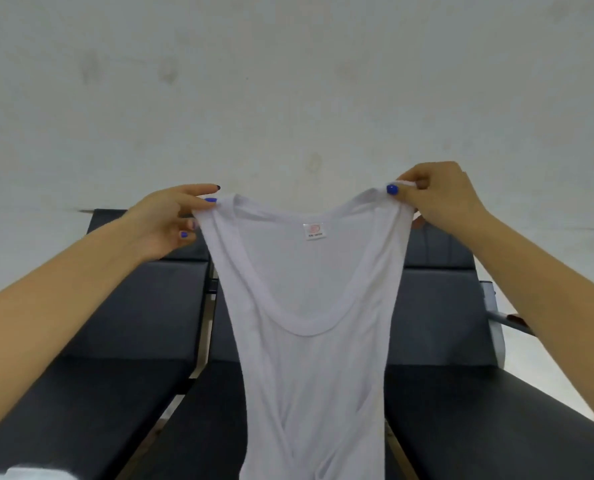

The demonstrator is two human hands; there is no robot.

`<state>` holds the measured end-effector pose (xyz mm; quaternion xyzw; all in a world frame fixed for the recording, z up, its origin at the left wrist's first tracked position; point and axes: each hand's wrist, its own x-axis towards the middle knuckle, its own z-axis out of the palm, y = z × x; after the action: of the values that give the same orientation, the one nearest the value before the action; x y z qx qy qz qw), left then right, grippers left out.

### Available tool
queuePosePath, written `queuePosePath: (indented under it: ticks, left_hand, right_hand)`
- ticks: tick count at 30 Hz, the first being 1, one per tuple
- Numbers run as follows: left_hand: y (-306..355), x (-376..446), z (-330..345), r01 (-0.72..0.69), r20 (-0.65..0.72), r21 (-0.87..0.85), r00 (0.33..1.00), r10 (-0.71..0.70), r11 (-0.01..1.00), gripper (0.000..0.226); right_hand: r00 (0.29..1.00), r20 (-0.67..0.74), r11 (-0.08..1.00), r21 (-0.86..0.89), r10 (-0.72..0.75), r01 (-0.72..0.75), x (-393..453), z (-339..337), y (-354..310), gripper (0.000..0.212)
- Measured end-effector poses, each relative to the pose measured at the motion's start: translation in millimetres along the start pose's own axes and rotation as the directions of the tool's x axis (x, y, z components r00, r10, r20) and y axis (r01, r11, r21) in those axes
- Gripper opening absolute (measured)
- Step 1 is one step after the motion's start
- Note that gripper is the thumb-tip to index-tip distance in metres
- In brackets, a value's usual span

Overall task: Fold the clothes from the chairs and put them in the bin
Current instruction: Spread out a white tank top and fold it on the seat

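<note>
From my remote seat I see a white sleeveless undershirt (pixel 311 306) held up in the air, spread between both hands in front of a pale wall (pixel 288 81). The left hand (pixel 163 223) pinches the left shoulder strap between thumb and forefinger, the other fingers curled loosely below it; the nails are painted blue. The right hand (pixel 437 195) grips the right shoulder strap, with the thumb pressed on top and the fingers wrapped round behind the fabric. The garment faces me with its deep scooped neckline in front, and a small white label (pixel 315 231) with a red mark shows on the inside of the back neck (the print on it is too small for me to read). The body of the undershirt hangs straight down, narrowing and twisting slightly near the bottom edge of the view, where it runs out of sight.

Behind and below the garment stand black padded chairs (pixel 143 306) in a row, one to the left, one to the right (pixel 441 306), and a seat directly under the hanging cloth. A metal armrest (pixel 496 313) shows just beyond the right forearm. At the lower left corner a bit of something white (pixel 35 474) pokes in; I cannot tell what it is.
</note>
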<state>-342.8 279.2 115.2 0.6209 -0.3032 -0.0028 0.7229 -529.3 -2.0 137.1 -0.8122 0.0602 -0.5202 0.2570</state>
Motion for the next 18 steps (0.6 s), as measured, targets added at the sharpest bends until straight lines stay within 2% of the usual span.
queuePosePath:
  ticks: [2, 3, 4, 7, 9, 10, 11, 13, 14, 16, 18]
  left_hand:
    - [4, 0, -3, 0.034, 0.087, 0.114, 0.995, -0.044, 0.993, 0.029]
    - [5, 0, -5, 0.033, 0.126, 0.163, 0.991, -0.054, 0.986, 0.029]
    - [6, -1, -5, 0.029, 0.156, 0.213, 0.986, -0.063, 0.977, 0.032]
    - [6, -1, -1, -0.018, 0.203, 0.283, 0.978, -0.042, 0.959, 0.041]
    - [6, -3, 2, -0.064, 0.198, 0.259, 0.980, 0.012, 0.964, 0.028]
    - [7, -5, 4, -0.082, 0.202, 0.254, 0.979, 0.030, 0.964, 0.032]
    - [8, -6, 3, -0.099, 0.212, 0.255, 0.976, 0.044, 0.962, 0.041]
    - [9, -10, 3, -0.120, 0.215, 0.266, 0.975, 0.062, 0.957, 0.055]
    - [9, -13, 4, -0.135, 0.221, 0.270, 0.972, 0.075, 0.953, 0.059]
    - [10, -16, 6, -0.171, 0.256, 0.278, 0.962, 0.098, 0.945, 0.070]
    - [10, -17, 7, -0.178, 0.273, 0.280, 0.957, 0.099, 0.943, 0.074]
  right_hand:
    - [0.968, 0.176, 0.972, 0.123, 0.178, -0.201, -6, -1, 7, 0.011]
    - [0.932, 0.279, 0.961, 0.082, 0.233, -0.265, -9, 0, 13, 0.011]
    - [0.910, 0.325, 0.958, 0.041, 0.257, -0.285, -11, 0, 18, 0.011]
    - [0.930, 0.261, 0.950, 0.103, 0.260, -0.295, -14, 1, 26, 0.011]
    - [0.876, 0.380, 0.881, 0.244, 0.296, -0.404, -17, 0, 28, 0.010]
    - [0.856, 0.414, 0.843, 0.298, 0.309, -0.448, -18, 1, 29, 0.009]
    - [0.869, 0.373, 0.841, 0.306, 0.325, -0.446, -18, 3, 33, 0.010]
    - [0.932, 0.189, 0.923, 0.177, 0.310, -0.342, -18, 5, 41, 0.011]
    - [0.943, 0.183, 0.942, 0.139, 0.280, -0.306, -19, 6, 42, 0.011]
    - [0.924, 0.293, 0.931, 0.195, 0.245, -0.308, -21, 5, 43, 0.010]
    - [0.928, 0.295, 0.940, 0.179, 0.229, -0.289, -22, 2, 45, 0.010]
